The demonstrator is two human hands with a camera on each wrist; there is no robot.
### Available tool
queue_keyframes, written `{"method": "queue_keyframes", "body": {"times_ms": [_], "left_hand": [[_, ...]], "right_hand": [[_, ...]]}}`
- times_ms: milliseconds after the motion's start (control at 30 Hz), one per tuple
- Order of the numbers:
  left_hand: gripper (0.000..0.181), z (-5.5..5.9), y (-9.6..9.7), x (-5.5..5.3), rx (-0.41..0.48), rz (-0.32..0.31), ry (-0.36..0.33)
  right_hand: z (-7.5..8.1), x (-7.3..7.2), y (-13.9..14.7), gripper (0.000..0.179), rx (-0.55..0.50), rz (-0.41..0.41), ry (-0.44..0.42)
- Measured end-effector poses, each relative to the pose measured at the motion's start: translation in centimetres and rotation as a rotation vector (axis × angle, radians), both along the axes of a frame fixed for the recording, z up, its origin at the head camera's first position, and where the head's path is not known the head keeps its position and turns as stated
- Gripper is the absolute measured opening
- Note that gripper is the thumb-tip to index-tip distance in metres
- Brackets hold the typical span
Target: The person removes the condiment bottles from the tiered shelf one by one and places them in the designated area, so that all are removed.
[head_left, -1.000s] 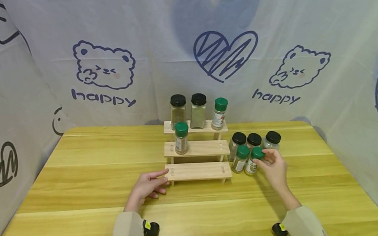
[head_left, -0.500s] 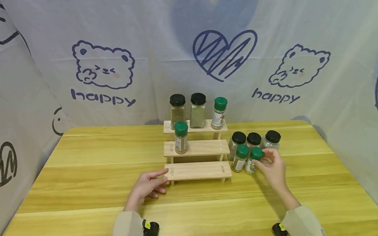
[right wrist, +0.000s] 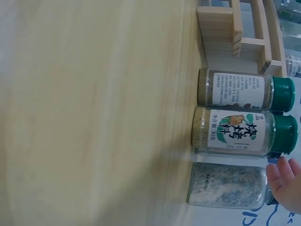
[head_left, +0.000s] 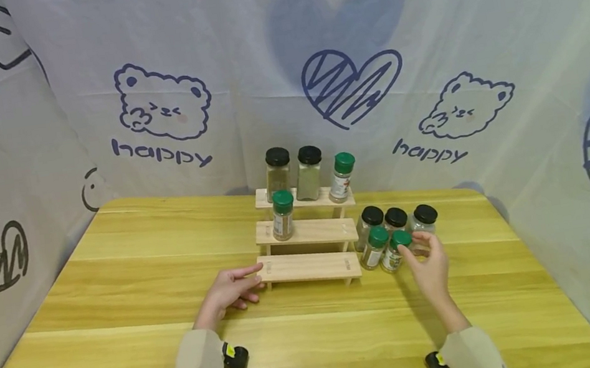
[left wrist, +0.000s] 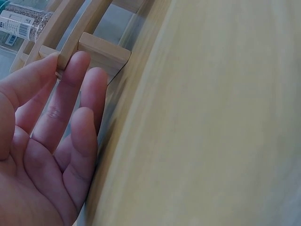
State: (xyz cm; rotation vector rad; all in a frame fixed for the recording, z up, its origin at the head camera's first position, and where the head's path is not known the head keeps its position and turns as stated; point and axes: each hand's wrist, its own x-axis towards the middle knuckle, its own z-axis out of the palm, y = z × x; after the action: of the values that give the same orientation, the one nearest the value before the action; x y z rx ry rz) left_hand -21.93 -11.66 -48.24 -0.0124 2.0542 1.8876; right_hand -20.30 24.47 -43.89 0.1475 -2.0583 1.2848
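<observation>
A three-tier wooden spice rack [head_left: 309,268] stands mid-table. My left hand [head_left: 230,289] pinches the left end of its lowest shelf; in the left wrist view the thumb and fingertips [left wrist: 76,63] meet the shelf's end. My right hand [head_left: 430,265] is beside a green-capped spice jar [right wrist: 233,131], with relaxed fingers near the cap's side and not wrapped around it. Another green-capped jar [head_left: 375,251] stands just left of it. On the middle shelf is one green-capped jar [head_left: 283,217]. The top shelf bears two black-capped jars [head_left: 308,176] and a green-capped jar [head_left: 342,180].
Behind the green-capped jars on the table stand several black-capped jars; the rightmost [head_left: 425,216] holds pale contents and is close to my right fingers. A patterned cloth [head_left: 252,39] hangs along the table's back. Wood-grained tabletop [head_left: 317,344] extends in front of the rack.
My right hand has shifted very slightly, its fingers moving a little to the right about the green cap. The left hand, rack and jars look unchanged.
</observation>
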Motion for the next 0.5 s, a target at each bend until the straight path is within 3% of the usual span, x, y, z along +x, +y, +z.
{"method": "queue_keyframes", "body": {"times_ms": [233, 500], "left_hand": [[0.041, 0.1, 0.0, 0.1, -0.003, 0.003, -0.005], [0.042, 0.1, 0.0, 0.1, 0.004, 0.0, -0.011]], "right_hand": [[1.8, 1.3, -1.0, 0.026, 0.006, -0.063, 0.056], [2.1, 1.6, -1.2, 0.021, 0.013, -0.043, 0.12]]}}
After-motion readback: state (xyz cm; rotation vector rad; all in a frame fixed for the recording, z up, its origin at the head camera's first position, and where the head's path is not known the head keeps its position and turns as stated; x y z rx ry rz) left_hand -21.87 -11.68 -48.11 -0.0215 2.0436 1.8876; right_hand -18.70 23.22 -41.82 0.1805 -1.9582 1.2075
